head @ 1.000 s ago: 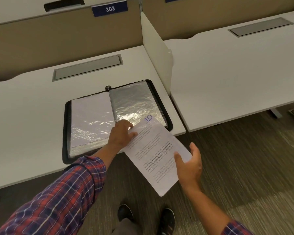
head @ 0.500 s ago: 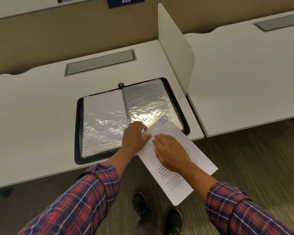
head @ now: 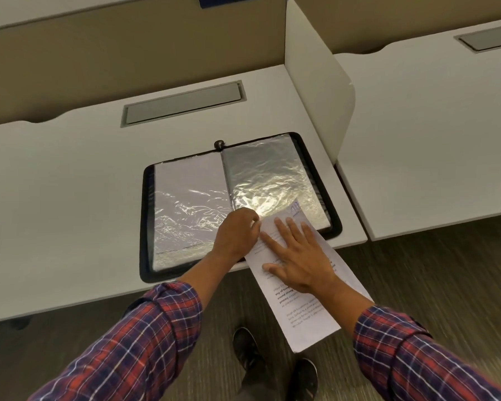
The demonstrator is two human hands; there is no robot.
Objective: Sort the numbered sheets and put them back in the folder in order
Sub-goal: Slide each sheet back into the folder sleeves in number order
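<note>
I see the folder [head: 237, 204] open on the tabletop [head: 70, 198]. My left hand [head: 237, 234] pinches the sleeve edge; my right hand [head: 298, 256], open and flat, presses the sheet [head: 307, 311] partly into the right sleeve.

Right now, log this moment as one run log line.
step: sliding sheet into folder right sleeve | left hand: holding sleeve edge | right hand: flat on sheet | sheet: mostly outside
</note>
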